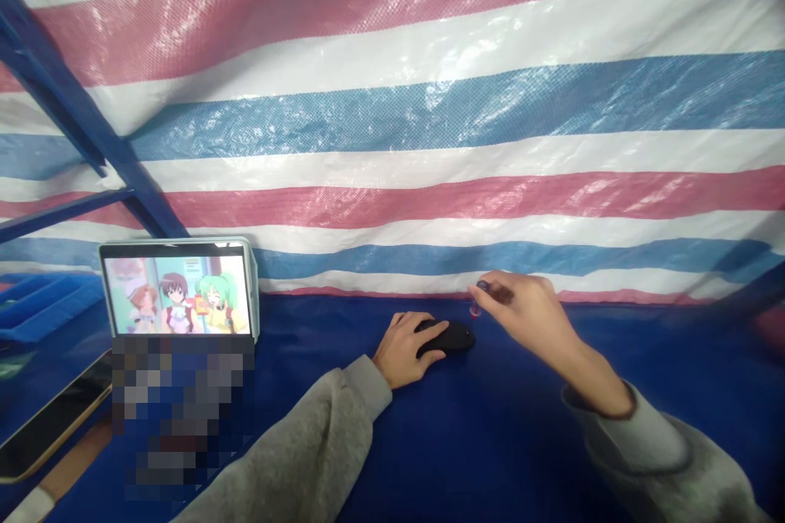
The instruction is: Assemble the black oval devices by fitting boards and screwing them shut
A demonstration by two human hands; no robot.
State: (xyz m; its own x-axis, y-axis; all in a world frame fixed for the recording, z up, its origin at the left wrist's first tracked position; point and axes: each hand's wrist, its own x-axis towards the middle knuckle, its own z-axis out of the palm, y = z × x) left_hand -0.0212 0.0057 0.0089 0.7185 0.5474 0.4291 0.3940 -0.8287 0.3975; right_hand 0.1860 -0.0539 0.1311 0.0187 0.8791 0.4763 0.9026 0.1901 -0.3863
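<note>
My left hand rests on the blue table cover, its fingers wrapped round a small black object that looks like a computer mouse. Just to the right, my right hand is closed in a pinch on a small tool with a red and blue handle. The tool's lower end sits at the right tip of the black object. Both arms wear grey sleeves.
A tablet showing a cartoon stands at the left, with a blurred patch below it. A dark phone-like slab lies at the far left edge. Blue bins and blue metal bars are left; a striped tarp hangs behind.
</note>
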